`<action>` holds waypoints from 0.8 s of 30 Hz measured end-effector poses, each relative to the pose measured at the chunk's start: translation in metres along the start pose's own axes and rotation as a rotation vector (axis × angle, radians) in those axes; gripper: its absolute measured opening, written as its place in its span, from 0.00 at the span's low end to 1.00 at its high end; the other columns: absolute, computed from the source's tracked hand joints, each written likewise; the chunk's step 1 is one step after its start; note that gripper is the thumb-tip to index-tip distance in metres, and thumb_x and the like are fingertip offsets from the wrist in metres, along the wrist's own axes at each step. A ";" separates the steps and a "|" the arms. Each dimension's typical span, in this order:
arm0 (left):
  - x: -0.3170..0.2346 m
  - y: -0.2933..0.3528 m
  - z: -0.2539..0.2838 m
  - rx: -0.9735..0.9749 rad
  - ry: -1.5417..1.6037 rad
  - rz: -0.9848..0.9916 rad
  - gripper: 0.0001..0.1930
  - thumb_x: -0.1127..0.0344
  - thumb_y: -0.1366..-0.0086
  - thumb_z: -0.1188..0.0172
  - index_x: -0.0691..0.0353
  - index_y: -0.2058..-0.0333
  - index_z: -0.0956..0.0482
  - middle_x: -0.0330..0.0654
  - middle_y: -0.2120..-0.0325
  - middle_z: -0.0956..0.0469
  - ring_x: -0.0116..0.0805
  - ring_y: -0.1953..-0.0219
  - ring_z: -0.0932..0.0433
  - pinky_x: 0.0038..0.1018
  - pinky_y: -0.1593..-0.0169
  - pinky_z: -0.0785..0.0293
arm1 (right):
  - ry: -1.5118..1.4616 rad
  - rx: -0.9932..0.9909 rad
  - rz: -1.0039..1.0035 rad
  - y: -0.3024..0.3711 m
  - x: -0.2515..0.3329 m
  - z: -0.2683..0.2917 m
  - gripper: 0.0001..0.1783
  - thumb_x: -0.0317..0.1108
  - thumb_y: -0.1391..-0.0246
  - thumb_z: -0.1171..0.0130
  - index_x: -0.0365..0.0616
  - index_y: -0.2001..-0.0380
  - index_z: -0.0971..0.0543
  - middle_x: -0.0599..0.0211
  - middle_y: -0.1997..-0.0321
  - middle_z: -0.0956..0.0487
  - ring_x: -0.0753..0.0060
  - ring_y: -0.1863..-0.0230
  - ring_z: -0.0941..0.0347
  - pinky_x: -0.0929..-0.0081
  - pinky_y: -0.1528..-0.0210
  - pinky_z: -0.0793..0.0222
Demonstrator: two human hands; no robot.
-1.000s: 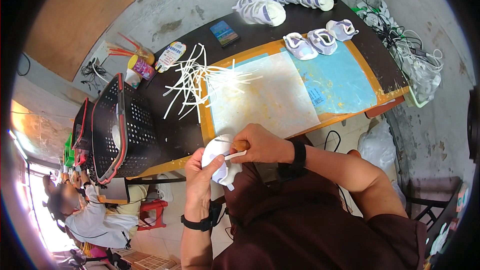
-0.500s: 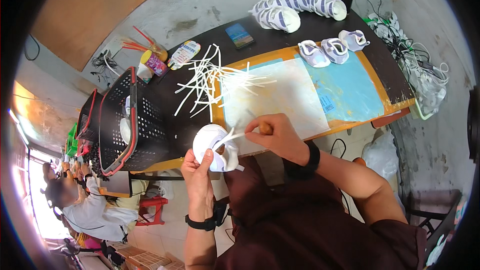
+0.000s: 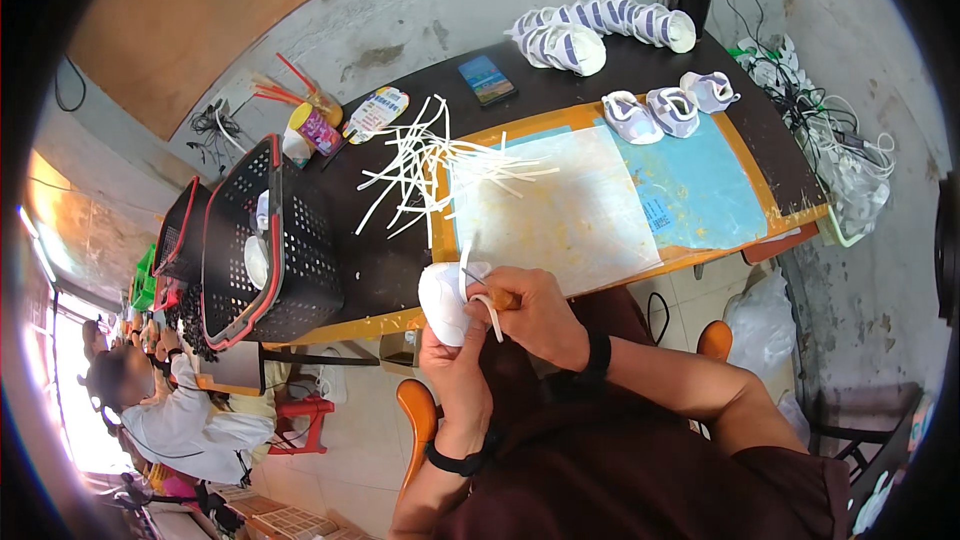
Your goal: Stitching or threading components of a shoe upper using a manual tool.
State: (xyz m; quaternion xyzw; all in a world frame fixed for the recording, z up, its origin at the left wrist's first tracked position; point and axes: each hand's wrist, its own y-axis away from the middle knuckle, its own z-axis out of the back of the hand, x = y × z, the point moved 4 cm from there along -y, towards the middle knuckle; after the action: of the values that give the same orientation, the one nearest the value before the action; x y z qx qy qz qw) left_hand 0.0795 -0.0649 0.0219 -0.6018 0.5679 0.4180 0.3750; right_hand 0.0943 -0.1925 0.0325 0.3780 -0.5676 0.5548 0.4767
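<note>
My left hand (image 3: 458, 375) is closed around a small white shoe (image 3: 440, 302), just past the near edge of the table. In my right hand (image 3: 545, 315) is an awl (image 3: 505, 298) with a rounded wooden handle. Its thin metal shaft points at the shoe's opening; whether the tip is inside the shoe I cannot tell. A white lace (image 3: 464, 258) stands up from the shoe, and another stretch of white lace hangs below my right fingers. Beyond the shoe lies a tangled heap of white laces (image 3: 425, 165).
Three small shoes (image 3: 672, 112) stand on a blue sheet (image 3: 700, 180) beside a white sheet (image 3: 550, 200). Several more shoes (image 3: 575, 50) line the back, near a phone (image 3: 486, 80). Black baskets (image 3: 315, 260) are at left. A person (image 3: 180, 420) sits farther left.
My right hand has come down to the shoe with the awl. The shoe has moved slightly right and turned in my left hand, and both hands are now close together.
</note>
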 end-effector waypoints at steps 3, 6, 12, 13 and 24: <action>0.014 0.007 0.015 0.056 -0.060 -0.004 0.14 0.77 0.38 0.41 0.65 0.53 0.25 0.38 0.59 0.22 0.24 0.61 0.23 0.20 0.55 0.29 | -0.088 0.053 -0.054 0.000 0.000 0.002 0.07 0.28 0.50 0.37 0.35 0.69 0.21 0.65 0.84 0.34 0.80 0.81 0.41 0.75 0.78 0.42; 0.017 0.009 0.026 0.198 -0.104 0.118 0.20 0.74 0.38 0.41 0.65 0.48 0.30 0.39 0.55 0.24 0.26 0.54 0.26 0.25 0.49 0.31 | -0.059 0.152 -0.038 -0.002 -0.006 0.002 0.06 0.27 0.49 0.37 0.37 0.67 0.20 0.71 0.86 0.38 0.84 0.80 0.45 0.77 0.78 0.45; -0.004 -0.001 0.037 0.249 0.230 0.406 0.32 0.60 0.38 0.44 0.67 0.39 0.42 0.45 0.46 0.31 0.36 0.42 0.34 0.34 0.37 0.42 | 0.082 0.340 0.146 -0.009 -0.004 0.015 0.08 0.21 0.54 0.39 0.38 0.67 0.20 0.67 0.81 0.30 0.78 0.80 0.37 0.78 0.76 0.41; -0.006 -0.004 0.035 0.308 0.212 0.428 0.32 0.60 0.38 0.45 0.67 0.39 0.42 0.46 0.45 0.31 0.37 0.42 0.33 0.34 0.37 0.42 | 0.053 0.402 0.161 -0.008 -0.004 0.015 0.10 0.20 0.56 0.41 0.39 0.67 0.20 0.66 0.78 0.27 0.77 0.79 0.36 0.78 0.75 0.40; -0.020 -0.022 0.035 0.527 0.168 0.540 0.34 0.74 0.45 0.44 0.63 0.38 0.41 0.45 0.45 0.32 0.36 0.43 0.31 0.32 0.39 0.38 | -0.022 0.485 0.195 -0.009 0.009 0.015 0.10 0.21 0.63 0.43 0.39 0.72 0.21 0.60 0.79 0.27 0.60 0.80 0.32 0.69 0.75 0.37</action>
State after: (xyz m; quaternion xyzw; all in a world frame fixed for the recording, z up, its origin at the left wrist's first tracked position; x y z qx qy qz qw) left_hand 0.0991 -0.0235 0.0271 -0.3458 0.8226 0.2905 0.3454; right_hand 0.0986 -0.2078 0.0447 0.4310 -0.4569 0.7136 0.3102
